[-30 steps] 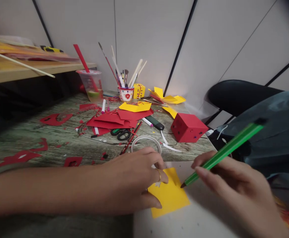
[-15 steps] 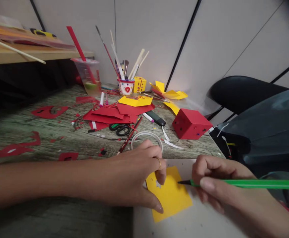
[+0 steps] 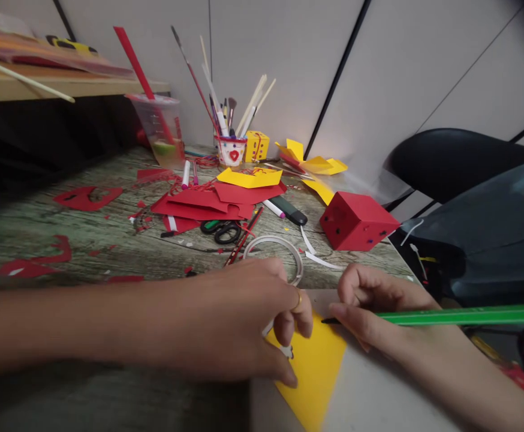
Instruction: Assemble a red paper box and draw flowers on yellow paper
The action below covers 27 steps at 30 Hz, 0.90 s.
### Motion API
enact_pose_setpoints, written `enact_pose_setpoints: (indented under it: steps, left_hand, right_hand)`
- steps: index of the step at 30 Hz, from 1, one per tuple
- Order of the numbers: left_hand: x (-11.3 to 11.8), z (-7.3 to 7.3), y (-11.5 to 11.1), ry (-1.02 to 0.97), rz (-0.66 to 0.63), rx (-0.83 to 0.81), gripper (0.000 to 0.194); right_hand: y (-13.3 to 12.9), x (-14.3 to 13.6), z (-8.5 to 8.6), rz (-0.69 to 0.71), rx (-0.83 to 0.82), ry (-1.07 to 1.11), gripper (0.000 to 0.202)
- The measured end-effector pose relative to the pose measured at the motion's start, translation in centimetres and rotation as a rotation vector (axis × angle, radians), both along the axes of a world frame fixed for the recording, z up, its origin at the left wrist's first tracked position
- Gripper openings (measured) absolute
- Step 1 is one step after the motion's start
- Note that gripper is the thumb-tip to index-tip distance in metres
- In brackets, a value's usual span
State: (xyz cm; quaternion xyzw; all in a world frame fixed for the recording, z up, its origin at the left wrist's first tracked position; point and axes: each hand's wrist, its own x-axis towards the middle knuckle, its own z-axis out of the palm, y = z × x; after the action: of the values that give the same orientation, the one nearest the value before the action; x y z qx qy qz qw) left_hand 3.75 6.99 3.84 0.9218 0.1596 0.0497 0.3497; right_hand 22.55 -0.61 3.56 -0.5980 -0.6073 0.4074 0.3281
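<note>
A yellow paper piece (image 3: pixel 318 366) with a small cut-out lies on a white board (image 3: pixel 361 390) at the lower centre. My left hand (image 3: pixel 262 324), a ring on one finger, rests over its left side, thumb and fingers apart and pressing the paper. My right hand (image 3: pixel 374 306) pinches a green pen (image 3: pixel 460 316) near its black tip. That tip is at the yellow paper's upper right edge. Just beyond my left hand lies a white tape ring (image 3: pixel 298 255).
A red paper cube (image 3: pixel 358 221) stands at the table's right edge. Further back are black-handled scissors (image 3: pixel 226 231), red scraps (image 3: pixel 190 204), a decorated brush cup (image 3: pixel 231 151) and a plastic cup (image 3: pixel 160 132). A black chair (image 3: pixel 446 162) stands at the right.
The yellow paper has turned under my left hand. My right hand has moved slightly up and left with the pen, whose tip is now nearer the paper's upper edge. The view has shifted a little.
</note>
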Motion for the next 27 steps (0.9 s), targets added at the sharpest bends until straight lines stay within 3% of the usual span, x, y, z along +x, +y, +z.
enact_pose_setpoints:
  steps: [3, 8, 12, 17, 27]
  left_hand:
    - [-0.5, 0.6, 1.3, -0.026, -0.119, 0.074, 0.045]
    - [-0.6, 0.4, 2.6, -0.029, -0.244, 0.12, 0.055]
    - [-0.1, -0.6, 2.0, -0.078, -0.166, 0.197, 0.055]
    - [0.4, -1.7, -0.2, -0.108, -0.014, 0.397, 0.057]
    - [0.5, -1.9, -0.8, -0.08, -0.045, 0.532, 0.051]
  right_hand:
    - [0.2, 0.0, -0.1, -0.022, -0.007, 0.02, 0.017]
    - [0.0, -0.1, 0.2, -0.175, 0.016, 0.057, 0.018]
    - [-0.4, 0.1, 0.3, -0.214, 0.144, 0.033, 0.019]
    - [-0.6, 0.0, -0.3, -0.075, 0.122, -0.002, 0.02]
    - [-0.6, 0.0, -0.6, -0.002, 0.2, -0.222, 0.021]
